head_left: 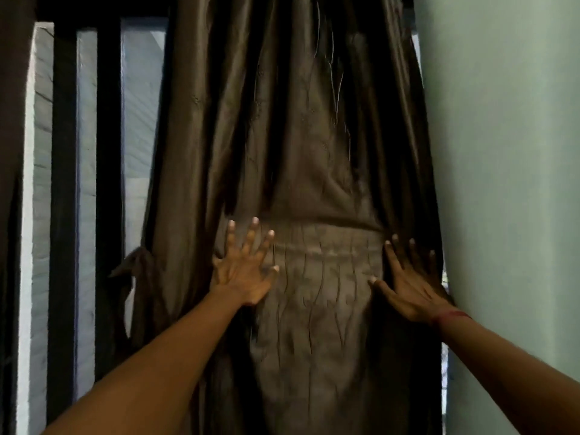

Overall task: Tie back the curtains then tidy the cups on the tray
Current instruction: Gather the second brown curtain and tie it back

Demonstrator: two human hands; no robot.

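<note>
1. The brown curtain [298, 136] hangs gathered in thick folds in the middle of the view, between the window and the wall.
2. A fabric band [329, 249] of the same cloth crosses the curtain at about mid-height.
3. The left hand [243, 274] lies flat on the curtain at the band's left end, fingers straight and spread, gripping nothing.
4. The right hand [408, 287] lies flat at the band's right end, fingers straight, gripping nothing.
5. A knotted cloth end [135, 262] sticks out at the curtain's left edge.
6. Dark window bars [62, 152] stand to the left; a pale green wall [502, 152] stands to the right.
</note>
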